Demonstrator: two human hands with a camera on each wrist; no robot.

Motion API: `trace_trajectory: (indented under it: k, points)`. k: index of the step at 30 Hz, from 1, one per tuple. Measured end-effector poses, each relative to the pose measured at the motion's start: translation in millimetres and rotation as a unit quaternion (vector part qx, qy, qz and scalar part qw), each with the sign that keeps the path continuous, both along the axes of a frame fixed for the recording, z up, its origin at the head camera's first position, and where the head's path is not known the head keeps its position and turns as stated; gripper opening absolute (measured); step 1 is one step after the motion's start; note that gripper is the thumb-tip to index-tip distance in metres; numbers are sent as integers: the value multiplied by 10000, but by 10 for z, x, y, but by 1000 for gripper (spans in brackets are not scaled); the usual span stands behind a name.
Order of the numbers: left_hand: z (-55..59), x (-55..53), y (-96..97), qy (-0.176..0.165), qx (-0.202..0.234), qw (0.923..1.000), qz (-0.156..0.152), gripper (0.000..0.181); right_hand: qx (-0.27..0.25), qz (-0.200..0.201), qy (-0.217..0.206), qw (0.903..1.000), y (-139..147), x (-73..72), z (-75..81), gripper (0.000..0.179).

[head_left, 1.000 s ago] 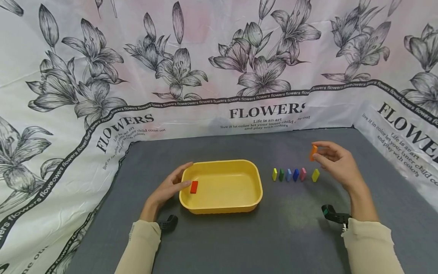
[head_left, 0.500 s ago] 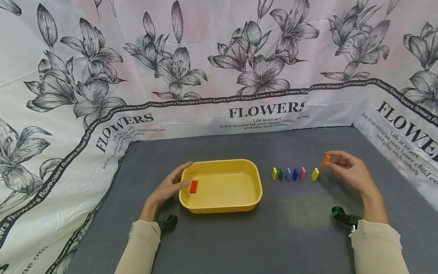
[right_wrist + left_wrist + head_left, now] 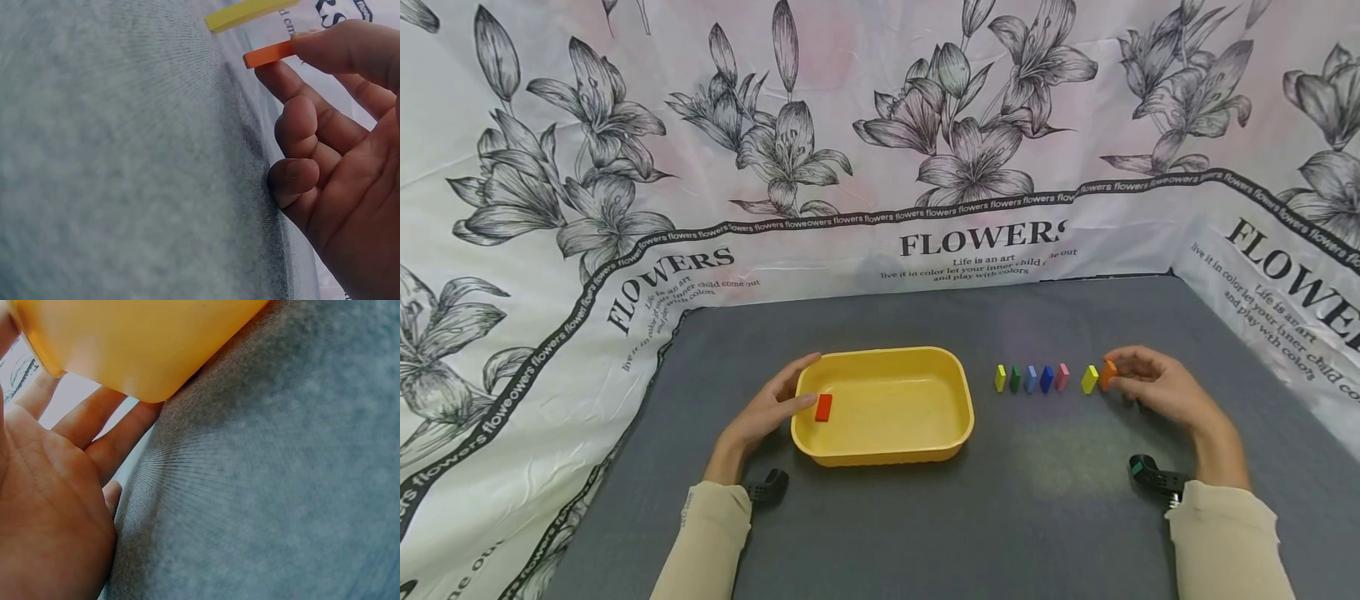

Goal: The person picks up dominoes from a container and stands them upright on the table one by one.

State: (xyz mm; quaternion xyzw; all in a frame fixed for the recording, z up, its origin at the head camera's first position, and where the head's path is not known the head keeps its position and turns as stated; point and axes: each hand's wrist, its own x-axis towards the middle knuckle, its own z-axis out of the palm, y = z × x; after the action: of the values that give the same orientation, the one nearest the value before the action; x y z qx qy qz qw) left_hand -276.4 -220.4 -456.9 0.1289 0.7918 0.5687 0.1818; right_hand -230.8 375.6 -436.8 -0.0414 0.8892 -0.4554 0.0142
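Observation:
My right hand [image 3: 1168, 392] pinches an orange domino-like block [image 3: 1108, 375] between thumb and fingers, upright and low at the right end of a row of blocks. Beside it stands a yellow block [image 3: 1090, 380]; in the right wrist view a narrow gap parts the yellow block [image 3: 250, 14] from the orange block [image 3: 267, 55]. My left hand [image 3: 767, 417] holds the left end of a yellow plastic basin [image 3: 883, 459], thumb over the rim and fingers along the outside wall. A red block [image 3: 823, 407] lies flat inside the basin near that thumb.
Left of a gap in the row stand a pink block [image 3: 1062, 377], a dark blue block [image 3: 1047, 379], a light blue block [image 3: 1031, 379], a green block [image 3: 1015, 379] and another yellow block [image 3: 1000, 377]. A flower-printed cloth [image 3: 820, 258] rises behind the grey table [image 3: 970, 533].
My right hand has moved right, then down, bringing the orange block from above the row to its right end beside the yellow block. The left hand and basin have stayed put.

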Motion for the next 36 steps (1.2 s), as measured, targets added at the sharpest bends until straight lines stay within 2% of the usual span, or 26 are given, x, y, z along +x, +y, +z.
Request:
trace_trajectory:
  k: [7,22,30,36]
  points:
    - [3,0,-1,45,7,10000,-20,69,252,78,-51,9996,-20,-9,-14,37]
    - [11,3,-4,-2,55,10000,-20,69,416,172,-337,9984,-45,-9,4,39]
    - [18,8,-7,-17,72,10000,-29,69,412,195,-382,9982,-38,-14,-5,41]
    - [14,3,-8,-34,61,10000,-19,69,188,277,-261,9991,0,-2,-14,39]
